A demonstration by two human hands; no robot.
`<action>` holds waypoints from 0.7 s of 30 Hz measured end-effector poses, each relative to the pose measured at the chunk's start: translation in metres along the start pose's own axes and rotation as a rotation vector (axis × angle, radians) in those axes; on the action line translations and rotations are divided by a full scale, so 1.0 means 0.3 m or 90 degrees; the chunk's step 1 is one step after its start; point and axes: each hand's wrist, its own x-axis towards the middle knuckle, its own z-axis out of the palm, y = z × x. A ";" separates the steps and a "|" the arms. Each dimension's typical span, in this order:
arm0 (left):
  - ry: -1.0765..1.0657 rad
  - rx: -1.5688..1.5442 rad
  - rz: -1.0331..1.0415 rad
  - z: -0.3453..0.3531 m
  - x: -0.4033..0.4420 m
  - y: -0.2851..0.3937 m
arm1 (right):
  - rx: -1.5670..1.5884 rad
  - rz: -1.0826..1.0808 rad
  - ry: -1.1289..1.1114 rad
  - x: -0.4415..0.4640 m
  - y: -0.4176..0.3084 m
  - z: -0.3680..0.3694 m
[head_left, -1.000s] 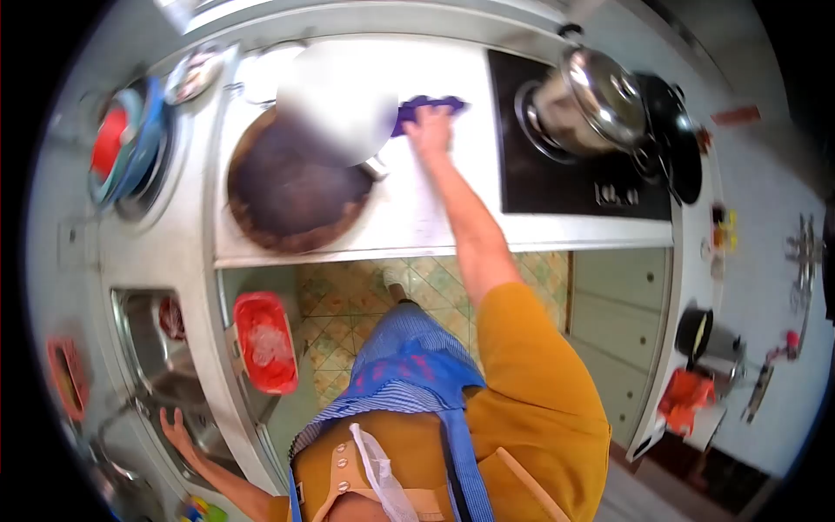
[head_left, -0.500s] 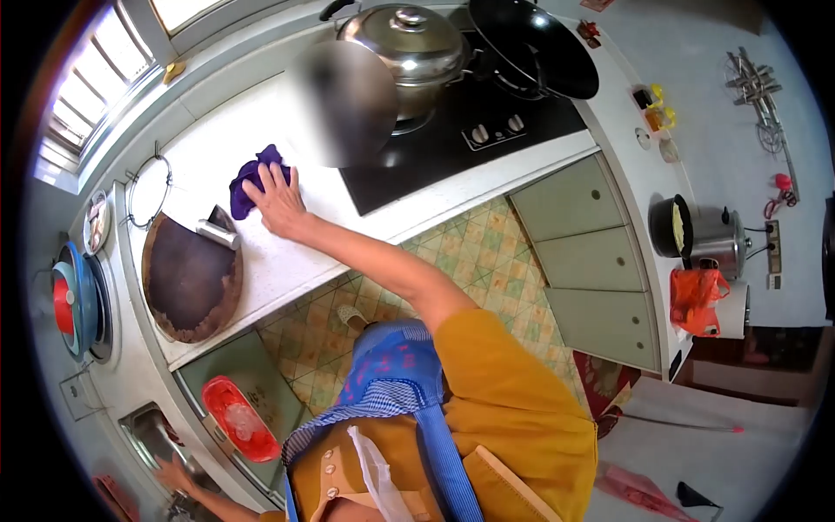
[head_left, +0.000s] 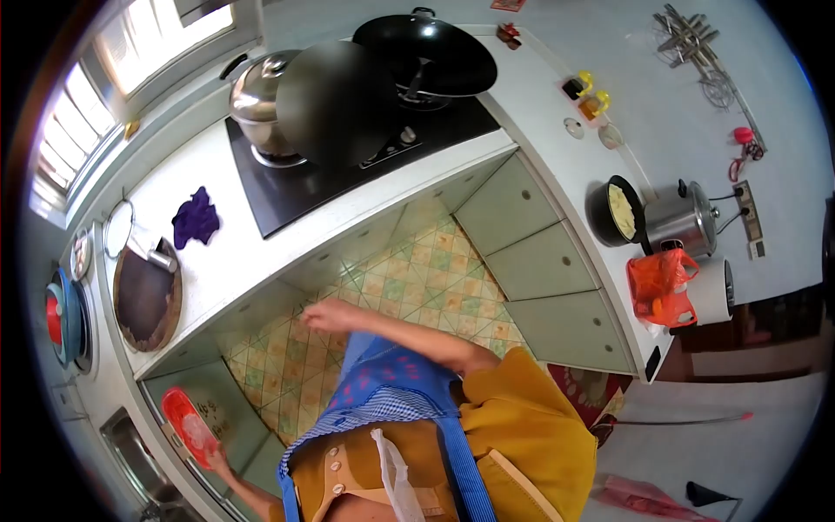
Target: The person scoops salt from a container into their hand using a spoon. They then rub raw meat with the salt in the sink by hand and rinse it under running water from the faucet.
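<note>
My right hand (head_left: 327, 315) hangs over the tiled floor in front of my apron, away from the counter. Its fingers look curled, but whether anything is in them is too small to tell. My left hand (head_left: 216, 456) is at the lower end of the red basin (head_left: 183, 416) on the cabinet front, its fingers partly hidden. On the white counter a crumpled purple cloth (head_left: 196, 217) lies by itself. Left of it, a cleaver (head_left: 156, 256) rests on the round wooden chopping board (head_left: 143, 300).
A steel pot (head_left: 261, 96) and a black wok (head_left: 426, 54) stand on the black stove (head_left: 270, 191). The sink (head_left: 139, 452) is at lower left. On the right counter are a small pan (head_left: 616, 211), a cooker (head_left: 683, 222) and a red bag (head_left: 663, 283).
My right hand has let go of the purple cloth and drawn back from the counter. My left hand has moved from the sink to the red basin. The view has turned right.
</note>
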 end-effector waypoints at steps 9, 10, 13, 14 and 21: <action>-0.361 -0.139 -0.066 0.695 -0.531 0.735 | -0.191 0.032 0.554 -0.678 0.244 -0.850; -0.385 -0.107 -0.074 0.791 -0.534 0.769 | -0.113 0.113 0.686 -0.778 0.341 -0.969; -0.441 -0.010 -0.077 1.102 -0.525 0.880 | -0.267 0.139 0.892 -1.193 0.622 -1.402; -0.457 0.022 -0.076 1.197 -0.534 0.935 | -0.304 0.183 0.949 -1.341 0.720 -1.549; -0.555 0.151 -0.048 1.799 -0.597 1.351 | -0.324 0.495 1.097 -1.876 1.285 -2.192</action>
